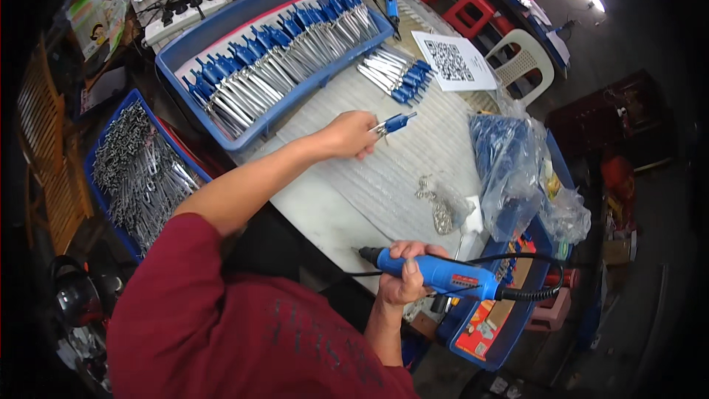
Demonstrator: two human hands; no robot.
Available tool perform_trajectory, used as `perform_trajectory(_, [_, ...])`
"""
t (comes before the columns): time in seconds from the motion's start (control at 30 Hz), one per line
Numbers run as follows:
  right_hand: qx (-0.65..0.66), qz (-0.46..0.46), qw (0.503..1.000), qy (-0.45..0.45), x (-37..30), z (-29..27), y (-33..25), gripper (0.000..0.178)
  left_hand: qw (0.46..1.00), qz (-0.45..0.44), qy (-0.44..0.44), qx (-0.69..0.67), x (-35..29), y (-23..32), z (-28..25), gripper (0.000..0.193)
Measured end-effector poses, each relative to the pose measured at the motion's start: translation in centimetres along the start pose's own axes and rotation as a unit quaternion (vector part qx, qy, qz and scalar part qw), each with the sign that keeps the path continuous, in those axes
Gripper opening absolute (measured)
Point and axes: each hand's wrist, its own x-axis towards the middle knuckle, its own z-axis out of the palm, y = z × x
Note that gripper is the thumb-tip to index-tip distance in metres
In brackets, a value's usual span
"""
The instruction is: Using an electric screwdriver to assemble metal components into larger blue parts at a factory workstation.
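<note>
My left hand (348, 135) is out over the middle of the table, its fingers closed round a slim metal tool with a blue end (396, 123). The blue end points right, and my fingers hide most of the metal part. Nearer my body, my right hand (402, 275) grips a blue electric screwdriver (454, 278). Its dark tip points left and a black coiled cable leaves its rear. Beyond my left hand lies a small row of similar blue-ended metal tools (395, 74). Small metal parts in a clear bag (442, 214) rest on the table between the hands.
A blue tray (269, 114) of blue-ended tools stands at the far left of the table. Left of the table is a blue bin (203, 170) of metal parts. On the right are plastic bags (509, 170) and another blue bin (491, 358). A printed sheet (484, 77) lies at the back.
</note>
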Motion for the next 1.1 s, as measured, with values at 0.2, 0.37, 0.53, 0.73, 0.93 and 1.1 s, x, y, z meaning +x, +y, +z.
perform_trajectory(0.2, [-0.013, -0.008, 1.000, 0.008, 0.0, -0.5, -0.1, 0.040, 0.968, -0.104, -0.106, -0.203, -10.6, -1.7, 2.4, 0.017])
perform_trajectory(0.37, [0.007, -0.018, 1.000, -0.021, 0.1, 0.1, -0.3, 0.039, 0.924, -0.215, -0.115, -0.295, -15.7, -3.7, 4.1, 0.015])
perform_trajectory(0.53, [0.009, -0.010, 1.000, -0.027, -0.5, 0.5, -0.6, 0.040, 0.931, -0.226, -0.121, -0.259, -17.7, -4.5, 5.2, 0.014])
perform_trajectory(0.73, [-0.021, -0.008, 0.999, -0.040, -0.9, 1.6, -0.5, 0.039, 0.928, -0.234, -0.113, -0.266, -18.0, -5.3, 5.7, 0.012])
perform_trajectory(0.93, [0.012, -0.010, 0.998, -0.066, -1.1, 1.9, -0.1, 0.043, 0.918, -0.235, -0.115, -0.296, -18.0, -5.3, 5.8, 0.013])
perform_trajectory(1.1, [-0.030, 0.004, 0.997, -0.066, -1.1, 2.7, -0.1, 0.039, 0.904, -0.249, -0.120, -0.327, -17.9, -5.3, 5.9, 0.011])
